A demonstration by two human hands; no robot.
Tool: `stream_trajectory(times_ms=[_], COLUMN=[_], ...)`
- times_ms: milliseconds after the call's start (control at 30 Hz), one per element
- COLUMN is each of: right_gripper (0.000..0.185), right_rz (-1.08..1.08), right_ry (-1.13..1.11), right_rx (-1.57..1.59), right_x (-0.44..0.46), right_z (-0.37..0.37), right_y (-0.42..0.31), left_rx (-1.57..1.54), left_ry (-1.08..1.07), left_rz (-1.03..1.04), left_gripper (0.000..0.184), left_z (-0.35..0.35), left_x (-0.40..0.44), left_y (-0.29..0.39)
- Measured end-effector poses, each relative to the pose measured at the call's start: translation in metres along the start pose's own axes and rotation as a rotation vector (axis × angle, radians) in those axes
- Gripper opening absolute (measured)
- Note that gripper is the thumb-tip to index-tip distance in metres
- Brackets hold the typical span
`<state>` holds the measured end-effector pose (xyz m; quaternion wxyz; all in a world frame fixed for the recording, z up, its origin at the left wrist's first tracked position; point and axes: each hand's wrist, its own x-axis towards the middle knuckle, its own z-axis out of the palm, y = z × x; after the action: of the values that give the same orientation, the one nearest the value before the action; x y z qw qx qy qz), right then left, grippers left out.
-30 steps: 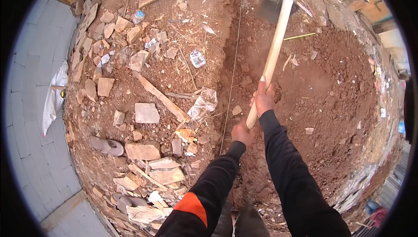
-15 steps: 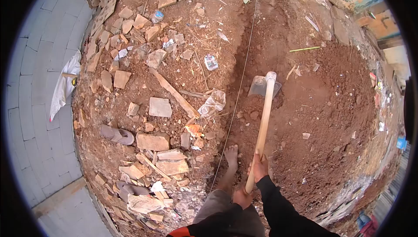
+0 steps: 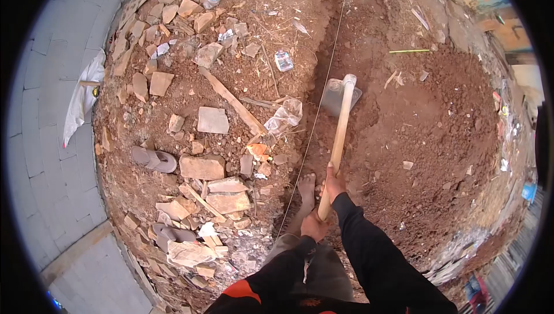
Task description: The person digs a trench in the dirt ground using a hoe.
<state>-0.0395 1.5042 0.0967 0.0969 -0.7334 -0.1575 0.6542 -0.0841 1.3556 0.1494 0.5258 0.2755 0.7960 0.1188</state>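
A hoe (image 3: pixel 340 132) with a long pale wooden handle slants across the middle of the head view. Its broad grey metal blade (image 3: pixel 333 98) is over the reddish soil at the trench edge; whether it touches the soil I cannot tell. Around the lower end of the handle, my left hand (image 3: pixel 314 226) is closed. Farther up, my right hand (image 3: pixel 333 182) also wraps the handle. My bare foot (image 3: pixel 307 184) stands on the soil just left of the handle.
A taut string (image 3: pixel 325 92) runs along the dug strip. To the left lie broken stones (image 3: pixel 202 167), a wooden plank (image 3: pixel 234 100), a plastic bag (image 3: pixel 284 115) and a sandal (image 3: pixel 154 159). A grey block wall (image 3: pixel 52 112) borders the left. Loose soil (image 3: pixel 438 135) spreads to the right.
Both hands and the hoe have shifted up in the view and slightly left, the blade moving nearer the string. The grip on the handle stays closed. The camera view has also shifted a little.
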Motion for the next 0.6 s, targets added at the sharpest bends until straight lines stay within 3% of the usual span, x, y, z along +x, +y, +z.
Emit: stream_trajectory(times_ms=[67,100,167,200,267,367,400,467,500,567,600], right_gripper=[0.040,0.040,0.040,0.040,0.040,0.042,0.042,0.042,0.042,0.043,0.042], right_rz=[0.015,0.026,-0.059,-0.053,-0.335,-0.477,-0.513,-0.459,-0.350,-0.038,-0.013], right_ry=[0.055,0.059,0.076,0.080,0.108,0.151,0.142,0.107,0.075,-0.049,0.019], right_rx=[0.083,0.075,0.177,0.173,0.160,0.176,0.173,0.153,0.087,-0.068,-0.086], right_x=[-0.037,-0.067,-0.090,-0.098,-0.099,-0.056,-0.040,-0.009,0.006,0.015,-0.002], right_z=[-0.013,-0.027,-0.044,-0.048,-0.051,-0.036,-0.025,-0.004,0.000,-0.007,-0.002], right_y=[0.012,0.026,0.014,0.004,-0.027,-0.084,-0.095,-0.082,-0.053,0.033,0.062], left_rx=[0.014,0.009,-0.037,-0.063,-0.080,-0.012,-0.115,-0.218,-0.195,-0.085,-0.009], left_ry=[-0.214,-0.221,-0.143,-0.142,-0.109,-0.073,-0.090,-0.110,-0.019,0.046,0.025], left_rz=[-0.014,-0.025,0.189,0.202,0.261,0.331,0.328,0.316,0.238,0.051,-0.059], left_gripper=[0.050,0.050,0.053,0.052,0.051,0.052,0.051,0.051,0.045,0.041,0.039], left_z=[-0.004,-0.002,0.004,0.009,0.023,0.014,0.013,0.035,0.051,0.045,0.026], left_x=[-0.025,-0.057,-0.071,-0.067,-0.044,0.041,0.073,0.092,0.077,0.015,-0.026], left_y=[-0.023,-0.029,-0.019,-0.015,0.000,0.046,0.048,0.012,-0.019,-0.045,-0.044])
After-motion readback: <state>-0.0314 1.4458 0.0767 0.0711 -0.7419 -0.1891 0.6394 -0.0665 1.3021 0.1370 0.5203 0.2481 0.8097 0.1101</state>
